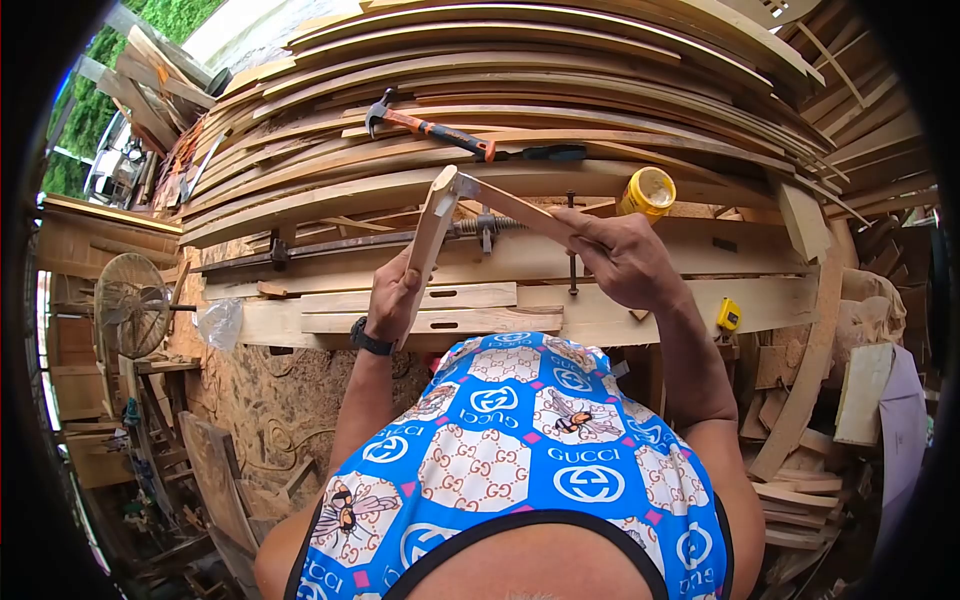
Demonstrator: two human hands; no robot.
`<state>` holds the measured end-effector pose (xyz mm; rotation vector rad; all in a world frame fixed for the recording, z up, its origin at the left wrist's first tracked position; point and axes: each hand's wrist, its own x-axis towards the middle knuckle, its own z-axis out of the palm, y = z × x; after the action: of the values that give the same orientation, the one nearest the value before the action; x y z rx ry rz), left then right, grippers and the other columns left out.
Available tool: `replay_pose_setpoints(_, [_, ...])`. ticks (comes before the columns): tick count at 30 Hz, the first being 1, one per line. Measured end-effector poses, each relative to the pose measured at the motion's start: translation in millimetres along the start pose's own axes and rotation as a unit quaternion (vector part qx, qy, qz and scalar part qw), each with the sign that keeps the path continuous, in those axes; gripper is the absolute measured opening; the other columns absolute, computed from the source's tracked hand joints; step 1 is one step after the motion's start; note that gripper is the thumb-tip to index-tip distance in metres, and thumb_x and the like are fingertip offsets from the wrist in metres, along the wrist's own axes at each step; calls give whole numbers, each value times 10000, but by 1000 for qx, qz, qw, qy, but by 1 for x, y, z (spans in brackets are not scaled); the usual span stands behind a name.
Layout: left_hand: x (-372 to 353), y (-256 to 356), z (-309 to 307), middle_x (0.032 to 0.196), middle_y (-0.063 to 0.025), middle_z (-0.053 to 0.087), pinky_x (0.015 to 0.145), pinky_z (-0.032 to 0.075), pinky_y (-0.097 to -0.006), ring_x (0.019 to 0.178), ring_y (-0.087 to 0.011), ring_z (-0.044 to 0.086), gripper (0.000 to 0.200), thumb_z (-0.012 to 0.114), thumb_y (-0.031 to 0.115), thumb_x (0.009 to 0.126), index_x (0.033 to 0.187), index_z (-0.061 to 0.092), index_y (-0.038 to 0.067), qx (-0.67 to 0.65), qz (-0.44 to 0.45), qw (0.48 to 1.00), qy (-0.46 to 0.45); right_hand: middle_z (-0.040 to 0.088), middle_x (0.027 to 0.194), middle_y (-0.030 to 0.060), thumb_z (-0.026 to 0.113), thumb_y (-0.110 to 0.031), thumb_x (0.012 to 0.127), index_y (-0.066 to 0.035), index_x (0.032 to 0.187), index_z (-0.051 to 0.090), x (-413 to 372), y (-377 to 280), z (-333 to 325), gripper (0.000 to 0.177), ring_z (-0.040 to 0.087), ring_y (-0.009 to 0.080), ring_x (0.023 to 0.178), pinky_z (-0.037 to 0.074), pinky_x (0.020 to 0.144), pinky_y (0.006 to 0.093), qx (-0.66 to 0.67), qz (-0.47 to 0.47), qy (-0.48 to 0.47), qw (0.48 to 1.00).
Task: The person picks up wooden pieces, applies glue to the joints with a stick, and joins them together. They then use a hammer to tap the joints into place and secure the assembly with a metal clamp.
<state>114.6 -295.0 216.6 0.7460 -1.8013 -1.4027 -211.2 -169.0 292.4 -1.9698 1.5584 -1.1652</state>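
My left hand is closed round the lower part of a pale wooden bar that points up and away from me. In my right hand is a thin flat wooden stick, pinched between the fingers; its far end touches the bar's top end. Below the bar, two slotted wooden pieces lie side by side on the bench plank. A long metal clamp with a spring-like screw passes behind the bar. An open yellow tub stands beyond my right hand.
A hammer with an orange and black handle rests on stacked boards behind the bench. At the right lies a yellow tape measure. A clear plastic bag and a round fan are at the left.
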Motion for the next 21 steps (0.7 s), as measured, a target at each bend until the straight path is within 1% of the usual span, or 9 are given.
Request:
replay_pose_setpoints(4, [-1,-3,0,946,-58,625,767,429,-276,874,-126,546,793,563,720,935,1134,646,-43,-1,-10,1000,6,709,775,183,661,3,919,-21,1329,665,-2,-3,1,410,682,207,606,534,609,311,-16,10,-10,1000])
replay_pose_setpoints(11, [-2,-7,-6,953,-51,616,773,414,-273,875,-123,526,822,578,705,937,1241,630,-57,47,-28,998,9,722,787,174,652,51,907,-25,1334,666,-14,-16,-1,434,694,190,634,541,624,302,-3,-26,-17,1000])
replay_pose_setpoints(13, [-4,-10,-7,958,-55,624,782,416,-273,881,-125,531,831,575,703,940,1264,624,-61,52,-26,998,14,747,841,144,624,46,938,-30,1326,676,-18,-24,-4,399,706,168,693,554,639,296,112,-23,-25,993])
replay_pose_setpoints(14, [-4,-12,-8,989,-76,647,788,441,-283,888,-135,558,831,544,700,958,1278,616,-63,29,-29,999,7,747,841,144,624,46,938,-30,1326,676,-18,-23,-5,399,706,168,693,554,639,296,111,-23,-25,993])
replay_pose_setpoints(16, [-7,-24,-19,1020,-97,670,795,467,-293,894,-145,584,831,512,697,976,1293,607,-65,7,-31,1000,0,753,940,110,579,39,974,-28,1332,653,-20,-18,-6,371,711,154,786,568,681,296,145,38,44,988])
replay_pose_setpoints(18, [-8,-34,-35,1113,-167,695,822,541,-342,916,-202,664,855,430,709,997,1324,580,-67,-70,-79,992,-69,750,941,124,584,44,963,-29,1332,631,-21,-11,-3,380,706,145,782,568,698,301,181,51,72,980])
replay_pose_setpoints(19, [-9,-34,-37,1113,-167,695,822,541,-342,916,-202,664,855,430,709,997,1324,580,-67,-70,-78,992,-66,746,941,138,589,49,951,-29,1333,609,-21,-8,-1,391,702,137,777,569,714,306,216,64,99,969])
replay_pose_setpoints(20, [-10,-33,-39,1136,-198,694,851,565,-370,969,-244,685,881,405,722,994,1336,566,-74,-141,-119,979,-83,737,973,159,573,64,952,-41,1317,595,-23,-7,-2,380,708,163,835,569,769,319,207,80,88,971])
replay_pose_setpoints(21, [-11,-28,-40,1159,-229,693,881,589,-399,1022,-285,705,908,380,735,990,1347,553,-81,-211,-160,959,-100,737,973,159,573,64,952,-41,1317,595,-25,-2,0,380,708,163,835,569,769,319,207,80,86,971])
